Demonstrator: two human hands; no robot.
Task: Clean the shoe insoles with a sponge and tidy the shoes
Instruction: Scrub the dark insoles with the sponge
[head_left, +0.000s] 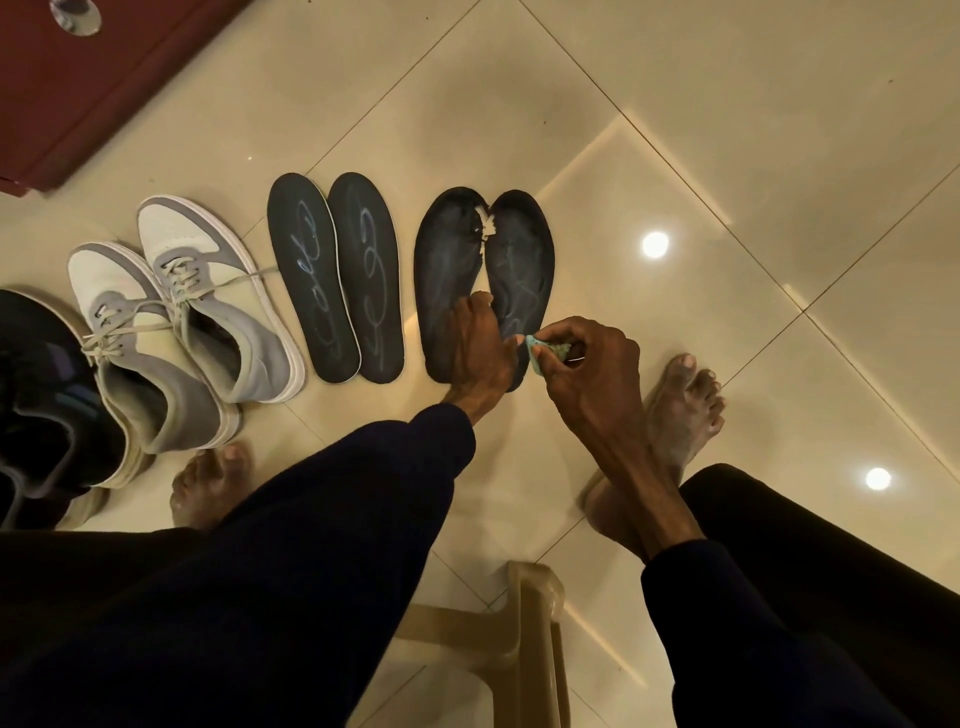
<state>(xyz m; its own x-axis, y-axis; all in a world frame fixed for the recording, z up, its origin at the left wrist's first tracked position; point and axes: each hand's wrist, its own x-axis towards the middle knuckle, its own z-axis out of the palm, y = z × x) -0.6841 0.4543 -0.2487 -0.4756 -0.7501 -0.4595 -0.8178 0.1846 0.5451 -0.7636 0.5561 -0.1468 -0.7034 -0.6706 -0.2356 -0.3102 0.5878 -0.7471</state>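
person sat over a glossy cream tiled floor (675, 104), both arms in dark sleeves. l hand (478, 348) lay on the heel ends of a worn dark insole pair, left insole (447, 275) and right insole (524, 254). fingers were bent down onto the foam, pressing rather than wrapped round anything. the two insoles touched near the toes, where a frayed whitish patch showed at the inner edges, and spread apart toward the heels.

r hand (587, 374) was curled tight, pinching a small pale-green sponge (540, 353) btwn thumb and fingers. sponge sat at the heel part of the right insole, just beside the l thumb. couldn't tell if it actually touched the foam.

left of that pair lay a second pair of dark insoles w/ pale blue scrawl, one (311, 275) and the other (369, 280), side by side, edges touching, toes pointing away.

further left stood two grey-and-white lace-up sneakers (208, 296) (140, 358), toes away, laces loose, one lace trailing toward the scrawled insoles. a dark shoe (41, 395) sat at the far left edge, partly cut off.

bare l foot (213, 483) was near the sneaker heels; bare r foot (680, 410) was right of the r hand. a beige plastic stool (535, 623) showed btwn the knees. a red-brown wooden cabinet (78, 104) filled the top left corner.
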